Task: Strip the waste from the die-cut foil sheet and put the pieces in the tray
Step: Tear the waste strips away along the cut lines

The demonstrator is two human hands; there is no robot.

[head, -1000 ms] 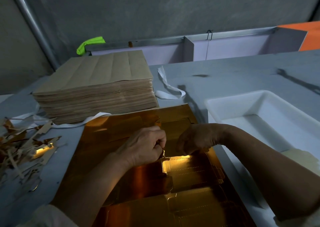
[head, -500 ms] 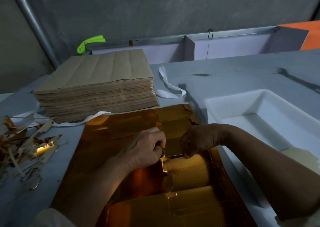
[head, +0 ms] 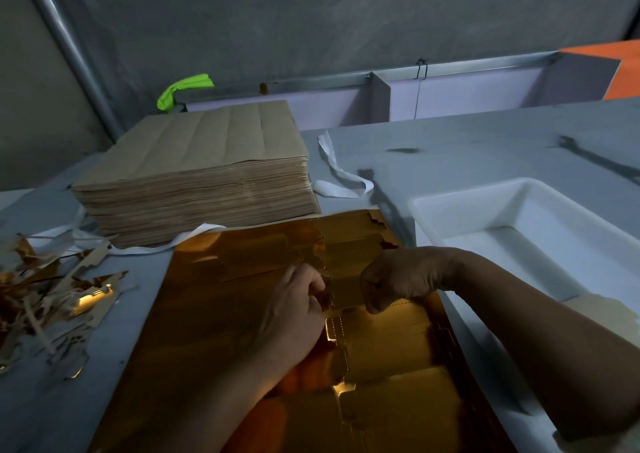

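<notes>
One gold foil sheet [head: 214,331] lies flat on the table [head: 485,148], nearest of all. Two hands meet at its middle: the left hand [head: 298,310] pinches a die-cut edge, and the right hand [head: 398,279], fingers curled, pinches the sheet just beside it. One white tray [head: 460,193] sits just right of the sheet, one scrap pile [head: 52,297] lies to the left, and beyond stands one stack of brown sheets [head: 194,175] with a white strip [head: 343,182] beside it.

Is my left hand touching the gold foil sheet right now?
Touching. The head view shows the left hand lying on the foil sheet, its curled fingers pinching foil at a die-cut edge.
</notes>
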